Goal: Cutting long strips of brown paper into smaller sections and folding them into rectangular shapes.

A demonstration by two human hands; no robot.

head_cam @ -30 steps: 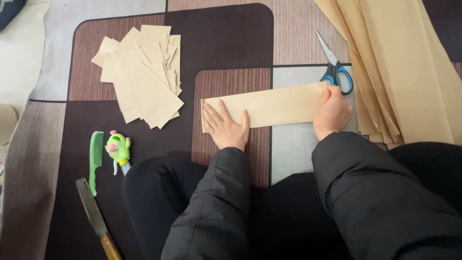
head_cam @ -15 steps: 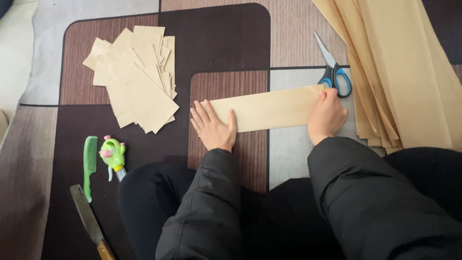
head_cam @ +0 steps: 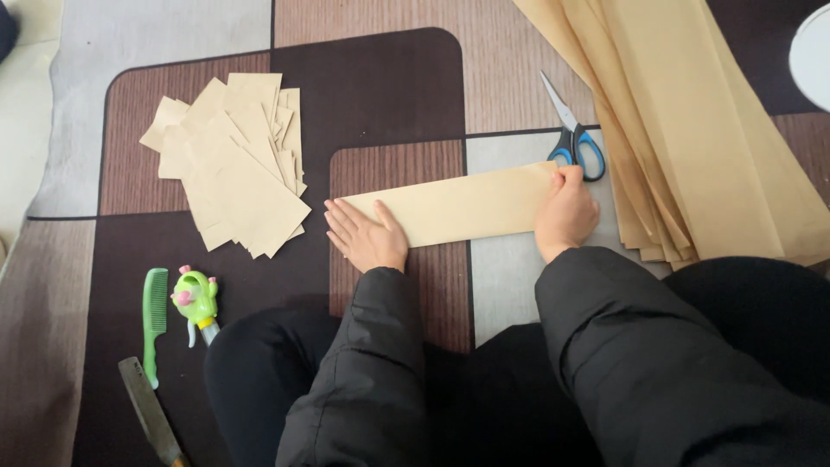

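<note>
A long tan paper strip lies flat on the patterned rug in front of me. My left hand rests palm down on its left end, fingers together and stretched out. My right hand presses down on the strip's right end with its fingers curled over the edge. Blue-handled scissors lie just beyond my right hand, blades pointing away. A heap of cut tan paper pieces sits to the left of the strip.
A stack of long tan paper sheets fans out at the upper right. A green comb, a small green toy and a flat metal blade lie at the lower left. My knees in dark clothing fill the bottom.
My left hand has slid leftward along the strip to its left end. My right hand stays on the right end. The view has shifted slightly.
</note>
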